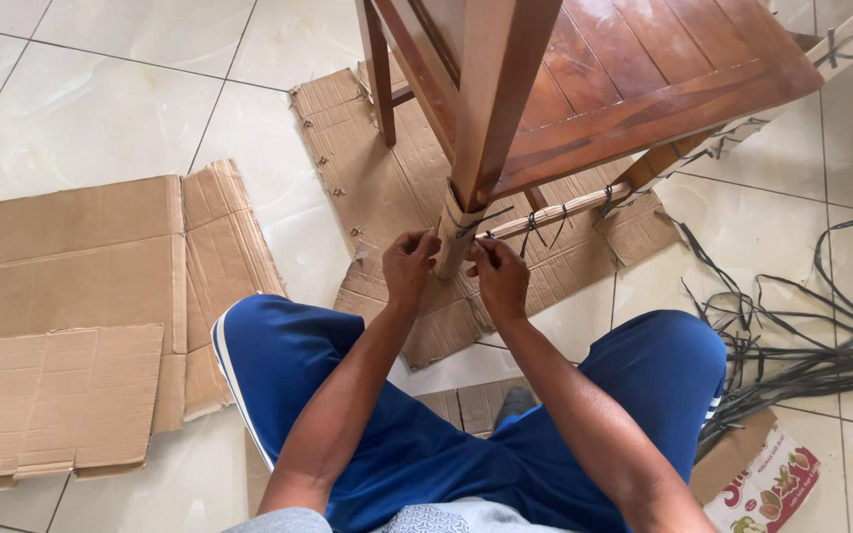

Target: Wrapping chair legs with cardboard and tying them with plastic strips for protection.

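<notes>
Seated person, blue trousers, view down over knees onto tiled floor (101,109).

- Chair (634,79): brown wood, standing over person's lap area, seat slats visible from above. Front leg (491,118) runs down to centre of frame.
- Wrap (453,232): cardboard strip around leg's lower end, held w/ dark tie (476,222). Wrapped part sits between both hands, on the flat cardboard.
- Left hand (409,266): at wrap's left side, fingers curled & pressed on the cardboard wrap.
- Right hand (499,274): at wrap's right side, fingers pinched together at the tie end; cannot tell exactly what is gripped.
- Rung (560,210): lower crossbar, also cardboard-wrapped, several dark ties along it.
- Flat cardboard (387,188): opened sheet under chair, touching leg base.
- 2nd cardboard (101,306): large flattened box, left of person, well apart from chair.
- Strap pile (802,345): loose dark straps on floor, right side, near right knee.
- Box (767,484): printed carton, bottom right, beside right knee.
</notes>
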